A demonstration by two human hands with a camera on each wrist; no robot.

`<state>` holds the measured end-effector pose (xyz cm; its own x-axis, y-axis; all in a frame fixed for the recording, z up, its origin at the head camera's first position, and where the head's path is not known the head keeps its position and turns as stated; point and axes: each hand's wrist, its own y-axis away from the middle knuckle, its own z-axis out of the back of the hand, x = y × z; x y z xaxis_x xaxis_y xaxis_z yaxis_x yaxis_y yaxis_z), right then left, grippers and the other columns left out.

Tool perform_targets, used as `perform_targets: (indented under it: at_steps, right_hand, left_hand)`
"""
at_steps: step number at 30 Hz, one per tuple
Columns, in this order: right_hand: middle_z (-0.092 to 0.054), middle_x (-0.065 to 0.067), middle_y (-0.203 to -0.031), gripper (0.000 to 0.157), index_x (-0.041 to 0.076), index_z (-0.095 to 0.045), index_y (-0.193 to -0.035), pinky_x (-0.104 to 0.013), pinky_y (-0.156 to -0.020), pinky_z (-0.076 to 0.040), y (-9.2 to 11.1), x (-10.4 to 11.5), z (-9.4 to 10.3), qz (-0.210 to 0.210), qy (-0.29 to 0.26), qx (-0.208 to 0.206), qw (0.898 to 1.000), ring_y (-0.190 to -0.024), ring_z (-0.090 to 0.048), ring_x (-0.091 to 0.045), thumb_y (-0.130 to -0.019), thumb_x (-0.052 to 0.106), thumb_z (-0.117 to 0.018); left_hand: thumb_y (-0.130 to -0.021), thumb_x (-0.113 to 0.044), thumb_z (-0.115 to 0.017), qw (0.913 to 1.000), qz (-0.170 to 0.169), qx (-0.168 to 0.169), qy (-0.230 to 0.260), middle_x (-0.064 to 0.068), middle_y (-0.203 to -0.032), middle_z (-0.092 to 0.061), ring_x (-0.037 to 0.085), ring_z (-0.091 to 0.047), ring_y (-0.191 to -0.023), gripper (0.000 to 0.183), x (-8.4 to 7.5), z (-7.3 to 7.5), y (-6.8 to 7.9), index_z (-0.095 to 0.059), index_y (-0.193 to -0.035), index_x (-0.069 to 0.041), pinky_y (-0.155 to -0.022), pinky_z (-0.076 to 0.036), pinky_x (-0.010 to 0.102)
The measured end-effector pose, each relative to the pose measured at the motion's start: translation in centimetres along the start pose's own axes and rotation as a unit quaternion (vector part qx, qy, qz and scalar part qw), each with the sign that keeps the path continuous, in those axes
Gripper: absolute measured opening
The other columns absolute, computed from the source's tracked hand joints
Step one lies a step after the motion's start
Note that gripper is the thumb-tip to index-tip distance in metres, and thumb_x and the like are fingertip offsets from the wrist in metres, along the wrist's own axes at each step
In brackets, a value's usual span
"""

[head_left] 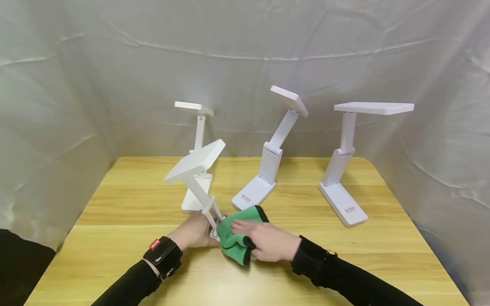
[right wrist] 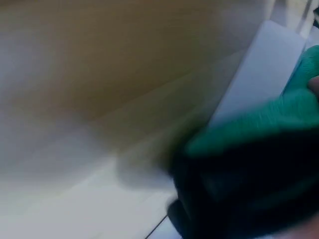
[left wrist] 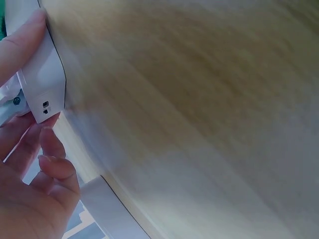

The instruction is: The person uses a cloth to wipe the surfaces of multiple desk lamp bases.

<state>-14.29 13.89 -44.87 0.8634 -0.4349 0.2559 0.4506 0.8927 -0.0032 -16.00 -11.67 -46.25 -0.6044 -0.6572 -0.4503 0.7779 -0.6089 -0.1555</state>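
Observation:
My left hand [head_left: 196,230] grips the base of a white folding desk lamp [head_left: 195,161] near the table's front middle. In the left wrist view the thumb lies on one face of the lamp base [left wrist: 47,74], with fingers at its end by two small ports. With my right hand [head_left: 269,241] I hold a green cloth [head_left: 229,242] with black edging against that base, hiding most of it. The right wrist view shows the cloth [right wrist: 259,122] blurred in front of a white flat part [right wrist: 264,64].
Three more white folding lamps stand behind on the wooden table [head_left: 126,204]: a left lamp [head_left: 197,197], a middle lamp [head_left: 254,191] and a right lamp [head_left: 342,202]. The left one is partly behind the held lamp. Pale fabric [head_left: 245,55] hangs around the table's back and sides.

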Motion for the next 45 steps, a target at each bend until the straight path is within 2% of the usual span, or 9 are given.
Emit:
perform_targets:
  at_steps: [8, 12, 15, 18, 23, 29, 34, 39, 45]
  right_hand:
    - [-0.036, -0.006, -0.149, 0.074, 0.009, -0.040, -0.143, -0.039, -0.112, -0.027, 1.5, 1.3, -0.6, 0.043, -0.012, -0.002, 0.999, -0.138, -0.029, -0.020, -0.073, 0.005, -0.062]
    - [-0.037, -0.010, -0.148, 0.071, 0.004, -0.039, -0.142, -0.042, -0.110, -0.031, 2.5, 1.2, -0.5, -0.039, -0.020, -0.029, 0.999, -0.137, -0.032, -0.022, -0.076, 0.007, -0.064]
    - [-0.036, -0.017, -0.147, 0.071, -0.003, -0.036, -0.142, -0.043, -0.109, -0.033, 1.6, 1.6, -0.8, -0.114, -0.005, -0.045, 0.992, -0.135, -0.034, -0.027, -0.079, 0.013, -0.065]
    - [-0.034, -0.026, -0.146, 0.075, -0.010, -0.034, -0.140, -0.043, -0.110, -0.031, 0.0, 2.5, -1.1, -0.137, 0.039, -0.048, 0.989, -0.135, -0.033, -0.033, -0.080, 0.020, -0.066]
    - [-0.032, -0.025, -0.147, 0.076, -0.008, -0.036, -0.140, -0.045, -0.112, -0.026, -0.7, 3.8, -1.5, -0.102, 0.101, -0.039, 0.989, -0.138, -0.026, -0.034, -0.079, 0.023, -0.068]
    - [-0.032, -0.014, -0.151, 0.075, 0.001, -0.035, -0.144, -0.041, -0.113, -0.026, 2.2, 3.2, -1.4, -0.029, 0.033, -0.029, 0.999, -0.140, -0.024, -0.025, -0.075, 0.007, -0.063]
    - [-0.036, -0.013, -0.149, 0.070, 0.000, -0.038, -0.142, -0.042, -0.109, -0.032, 3.9, 2.4, -0.9, -0.048, 0.006, -0.033, 0.998, -0.137, -0.030, -0.026, -0.076, 0.005, -0.061]
    - [-0.038, -0.022, -0.145, 0.067, -0.005, -0.040, -0.139, -0.044, -0.109, -0.031, 1.7, 2.0, -0.5, -0.074, 0.050, -0.041, 0.995, -0.135, -0.033, -0.032, -0.080, 0.013, -0.064]
    - [-0.034, -0.020, -0.148, 0.069, -0.003, -0.039, -0.141, -0.042, -0.112, -0.027, 0.2, 2.7, -1.1, -0.052, 0.064, -0.027, 0.996, -0.138, -0.027, -0.029, -0.079, 0.016, -0.064]
  left_hand:
    - [-0.062, -0.021, -0.082, 0.9999, 0.012, -0.001, -0.006, 0.005, -0.106, -0.064, 0.023, -0.059, -0.099, 0.059, 0.0, 0.0, -0.1, -0.063, -0.117, -0.007, -0.088, -0.050, 0.040]
    - [-0.058, -0.031, -0.087, 0.9997, 0.018, 0.010, 0.016, 0.003, -0.108, -0.063, 0.021, -0.058, -0.100, 0.068, -0.1, 0.0, -0.1, -0.062, -0.117, -0.008, -0.090, -0.049, 0.039]
    - [-0.056, -0.033, -0.088, 0.9997, 0.013, 0.010, 0.017, 0.001, -0.107, -0.063, 0.019, -0.057, -0.099, 0.069, -0.2, -0.1, -0.2, -0.063, -0.115, -0.010, -0.090, -0.048, 0.038]
    - [-0.056, -0.036, -0.088, 1.0000, 0.002, -0.002, 0.003, -0.003, -0.100, -0.062, 0.016, -0.058, -0.094, 0.061, -0.3, -0.3, -0.2, -0.064, -0.107, -0.013, -0.086, -0.050, 0.036]
    - [-0.055, -0.035, -0.088, 0.9996, -0.006, -0.027, 0.000, -0.006, -0.090, -0.059, 0.014, -0.058, -0.085, 0.055, -0.2, -0.4, -0.4, -0.063, -0.099, -0.015, -0.079, -0.052, 0.034]
    - [-0.055, -0.036, -0.088, 0.9999, 0.008, -0.008, 0.010, -0.003, -0.101, -0.064, 0.015, -0.059, -0.093, 0.066, -0.1, -0.2, -0.1, -0.063, -0.111, -0.011, -0.085, -0.051, 0.034]
    - [-0.056, -0.034, -0.088, 0.9997, 0.019, 0.006, 0.014, -0.001, -0.106, -0.063, 0.018, -0.057, -0.098, 0.068, -0.1, -0.3, 0.0, -0.062, -0.114, -0.010, -0.089, -0.049, 0.037]
    - [-0.056, -0.033, -0.088, 0.9992, 0.034, -0.003, 0.021, -0.001, -0.103, -0.060, 0.016, -0.057, -0.094, 0.067, -0.2, -0.5, -0.1, -0.060, -0.112, -0.010, -0.087, -0.050, 0.036]
    - [-0.057, -0.036, -0.087, 0.9990, 0.032, -0.028, 0.016, -0.003, -0.095, -0.062, 0.014, -0.059, -0.089, 0.062, -0.3, -0.5, 0.0, -0.061, -0.107, -0.011, -0.081, -0.052, 0.034]
